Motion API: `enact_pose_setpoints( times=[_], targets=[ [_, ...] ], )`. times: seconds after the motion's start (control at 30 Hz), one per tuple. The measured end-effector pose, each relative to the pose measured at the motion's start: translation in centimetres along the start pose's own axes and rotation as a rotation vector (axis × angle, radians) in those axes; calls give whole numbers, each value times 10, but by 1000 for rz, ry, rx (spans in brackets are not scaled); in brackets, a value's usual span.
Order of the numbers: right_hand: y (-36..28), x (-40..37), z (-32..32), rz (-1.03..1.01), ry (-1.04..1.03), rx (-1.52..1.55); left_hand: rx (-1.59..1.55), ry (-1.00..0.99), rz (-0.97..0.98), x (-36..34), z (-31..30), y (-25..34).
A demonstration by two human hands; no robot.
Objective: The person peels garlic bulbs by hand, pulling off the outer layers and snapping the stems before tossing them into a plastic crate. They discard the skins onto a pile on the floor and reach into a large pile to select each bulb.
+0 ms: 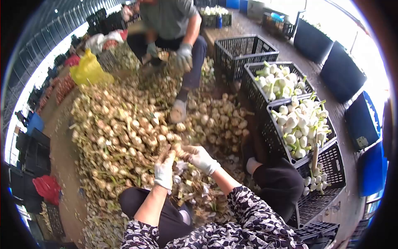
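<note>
Both my hands wear whitish gloves and meet at the middle of the view, over a large heap of unpeeled garlic bulbs (124,128). A garlic bulb (177,147) shows between them. My left hand (164,168) is closed at the bulb's lower left side. From the right, my right hand (201,158) closes its fingers around the same bulb. Loose skins and stalks (203,193) lie below my hands, between my legs.
A gloved co-worker (170,25) sits across the heap. At right stand black crates of white garlic (300,124), an empty black crate (246,52) and a partly filled crate (321,205). Blue barrels (369,166) line the right edge. A yellow bag (89,68) lies at upper left.
</note>
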State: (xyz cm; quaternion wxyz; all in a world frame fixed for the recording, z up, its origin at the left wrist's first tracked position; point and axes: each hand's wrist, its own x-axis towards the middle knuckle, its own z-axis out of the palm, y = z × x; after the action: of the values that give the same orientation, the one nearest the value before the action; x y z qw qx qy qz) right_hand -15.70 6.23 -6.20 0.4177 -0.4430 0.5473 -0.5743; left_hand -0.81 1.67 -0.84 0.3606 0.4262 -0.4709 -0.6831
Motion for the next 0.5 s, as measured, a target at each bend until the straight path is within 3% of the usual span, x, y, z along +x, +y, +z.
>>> enact_pose_setpoints(
  times=[0.03, 0.07, 0.1, 0.13, 0.3, 0.33, 0.5],
  targets=[
    [-21, -3, 4, -194, -9, -179, 14, 4, 30, -3, -2, 5],
    [-41, -8, 2, -259, -35, -357, -128, -168, 151, 3, -14, -6],
    [-64, -14, -2, -321, -56, -539, -295, -183, 73, -10, -14, 6],
    [-80, -20, -7, -389, -98, -643, -271, -248, 41, -25, -16, 18],
    [-151, -68, -8, -552, -245, -937, -176, -437, -2, -103, -19, 55],
    [-164, -79, -7, -590, -280, -1026, -144, -413, 99, -113, -19, 52],
    [-188, -105, 1, -681, -354, -1154, -245, -481, 66, -146, -22, 53]
  ],
)
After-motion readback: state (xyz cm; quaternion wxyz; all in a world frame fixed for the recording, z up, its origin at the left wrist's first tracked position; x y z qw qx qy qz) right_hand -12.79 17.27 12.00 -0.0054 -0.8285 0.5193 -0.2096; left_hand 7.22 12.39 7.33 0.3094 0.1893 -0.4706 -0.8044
